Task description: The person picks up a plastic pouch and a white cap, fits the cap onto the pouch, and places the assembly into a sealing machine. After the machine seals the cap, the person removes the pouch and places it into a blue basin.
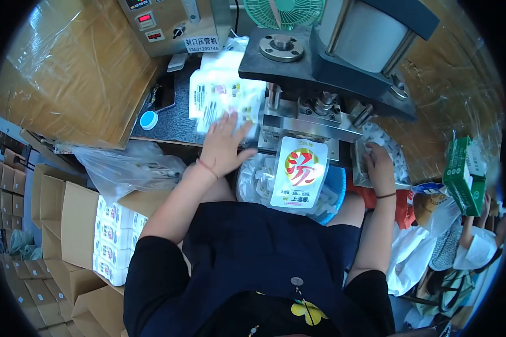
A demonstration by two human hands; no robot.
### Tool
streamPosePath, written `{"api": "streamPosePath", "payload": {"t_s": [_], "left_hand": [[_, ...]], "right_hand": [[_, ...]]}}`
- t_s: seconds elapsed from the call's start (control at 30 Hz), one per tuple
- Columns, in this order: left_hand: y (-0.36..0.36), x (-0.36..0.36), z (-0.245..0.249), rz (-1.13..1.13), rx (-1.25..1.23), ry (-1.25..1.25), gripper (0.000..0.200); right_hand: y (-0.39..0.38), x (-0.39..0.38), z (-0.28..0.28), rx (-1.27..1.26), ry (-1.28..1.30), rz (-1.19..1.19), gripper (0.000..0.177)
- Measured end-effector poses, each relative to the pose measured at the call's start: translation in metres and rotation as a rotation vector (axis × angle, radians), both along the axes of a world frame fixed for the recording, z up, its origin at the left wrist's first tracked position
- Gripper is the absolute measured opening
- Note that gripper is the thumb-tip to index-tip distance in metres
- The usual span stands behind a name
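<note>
My left hand lies with spread fingers over the lower edge of a stack of white printed pouches on the dark worktop. My right hand is at a metal tray of small white pieces, its fingers curled over the tray's near side; what they hold, if anything, is hidden. Between my hands, a white pouch with a red character has its top edge at the metal jaws of a press. Below it is a blue basin with white pieces and clear plastic.
A control box and a green fan stand behind. A blue-lidded item and a phone lie at left. Open cartons stand lower left, one with packed pouches. At right are a green box and another person's arm.
</note>
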State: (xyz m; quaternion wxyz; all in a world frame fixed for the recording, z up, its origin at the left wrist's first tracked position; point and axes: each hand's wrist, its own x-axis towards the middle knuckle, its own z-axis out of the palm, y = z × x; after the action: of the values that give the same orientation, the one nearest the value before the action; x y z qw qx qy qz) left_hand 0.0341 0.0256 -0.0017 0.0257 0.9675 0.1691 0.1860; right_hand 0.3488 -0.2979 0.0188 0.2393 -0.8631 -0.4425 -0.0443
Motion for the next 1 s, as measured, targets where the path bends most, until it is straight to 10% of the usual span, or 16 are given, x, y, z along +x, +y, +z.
{"api": "streamPosePath", "payload": {"t_s": [0.2,0.23,0.27,0.4,0.53,0.6,0.87,1.0], "left_hand": [[-0.01,-0.036,-0.017,0.104,-0.578,-0.417,0.028],[-0.026,-0.029,-0.011,0.049,-1.438,-0.703,0.026],[-0.037,-0.029,-0.009,-0.009,-1.515,-0.655,0.021],[-0.082,-0.014,-0.009,-0.105,-1.324,-0.294,0.021],[-0.113,0.007,-0.008,-0.181,-1.314,-0.213,0.027],[-0.125,0.011,-0.008,-0.211,-1.41,-0.184,0.029],[-0.156,0.017,0.0,-0.374,-2.038,0.027,0.027],[-0.139,0.025,-0.012,-0.302,-2.119,-0.007,0.032]], "right_hand": [[-0.01,-0.005,0.022,0.215,-0.097,-0.124,0.035],[-0.01,-0.013,0.03,0.227,-0.071,-0.17,0.033],[-0.007,-0.024,0.034,0.284,0.048,-0.11,0.032],[0.024,-0.078,0.047,0.321,0.057,0.394,0.028],[0.042,-0.125,0.058,0.504,0.695,0.298,0.023],[0.05,-0.125,0.066,0.32,0.271,0.395,0.016],[0.028,-0.101,0.06,0.157,0.327,0.551,0.03],[0.003,-0.054,0.055,-0.083,-0.163,-0.027,0.037]]}}
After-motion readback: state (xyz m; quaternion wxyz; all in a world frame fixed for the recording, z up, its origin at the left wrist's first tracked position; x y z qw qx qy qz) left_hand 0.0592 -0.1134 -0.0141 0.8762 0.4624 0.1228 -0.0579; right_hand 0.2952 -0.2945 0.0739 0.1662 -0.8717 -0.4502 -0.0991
